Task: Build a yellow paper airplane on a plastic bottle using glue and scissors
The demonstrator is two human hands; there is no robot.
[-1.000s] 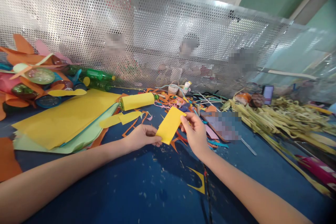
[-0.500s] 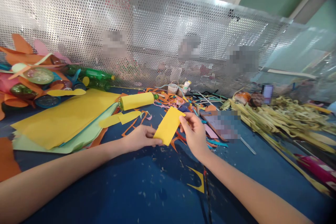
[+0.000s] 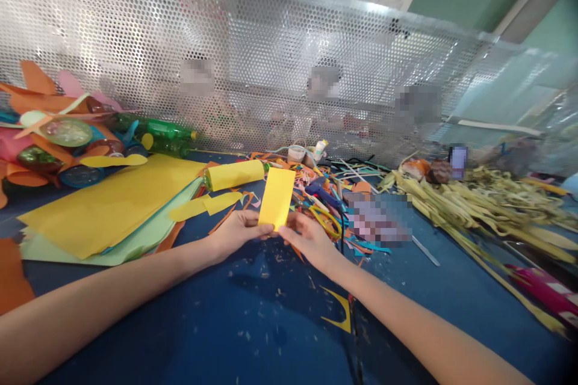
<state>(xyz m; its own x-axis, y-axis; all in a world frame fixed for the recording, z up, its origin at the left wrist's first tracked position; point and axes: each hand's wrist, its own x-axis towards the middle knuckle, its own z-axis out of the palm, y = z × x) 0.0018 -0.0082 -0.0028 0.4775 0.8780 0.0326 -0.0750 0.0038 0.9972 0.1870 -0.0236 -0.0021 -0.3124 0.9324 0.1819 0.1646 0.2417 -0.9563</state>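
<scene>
A small yellow rectangle of paper [image 3: 277, 195] is held nearly upright above the blue table. My left hand [image 3: 241, 231] pinches its lower left corner between thumb and fingers. At the lower right corner my right hand [image 3: 309, 240] pinches it too, the two thumbs close together. Behind the paper lies a green bottle wrapped in yellow paper [image 3: 235, 175]. To the left of my hands is a cut yellow paper strip [image 3: 205, 206]. Beyond my right hand sit a blue glue gun [image 3: 323, 192] and yellow-handled scissors [image 3: 326, 221] among paper scraps.
A stack of coloured sheets [image 3: 112, 204] lies at left, below decorated plastic bottles [image 3: 67, 132]. Dry husk strips [image 3: 478, 204] cover the right side. A perforated metal screen [image 3: 271, 54] stands behind, with people beyond. A black cord [image 3: 356, 337] crosses the front.
The yellow paper has turned more upright and shifted slightly left. My right hand has moved from its upper right edge down to the lower corner, uncovering the glue gun and scissors.
</scene>
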